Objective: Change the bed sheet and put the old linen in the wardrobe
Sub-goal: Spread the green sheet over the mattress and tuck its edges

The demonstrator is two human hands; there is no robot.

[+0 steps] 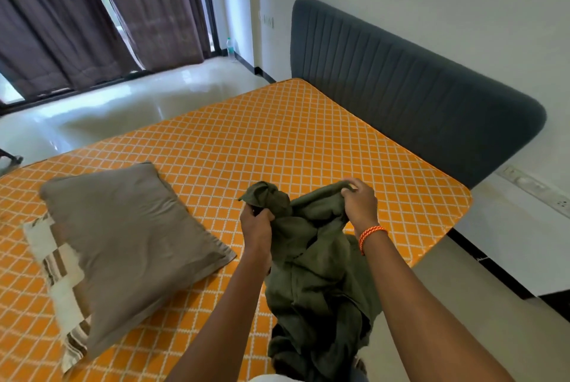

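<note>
- We see the mattress (277,135) with the headboard (401,82) along its right side, against the wall.
- On its left part lies a pillow (123,243), on top of a second pillow (55,261).
- Our left hand (256,227) and right hand (359,204) grip a sheet (317,273) over the near edge, right of the pillows.
- Behind the mattress hang curtains (77,17); a bottle (230,48) stands right of them.

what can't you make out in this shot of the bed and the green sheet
- Head view: lower end of the green sheet, cut off by the bottom edge.
- Striped pillow, mostly hidden under the grey pillow.
- Left hand fingers, buried in cloth.
- Bottle by the curtain, too small to read.
- Wardrobe: not in view.
</note>
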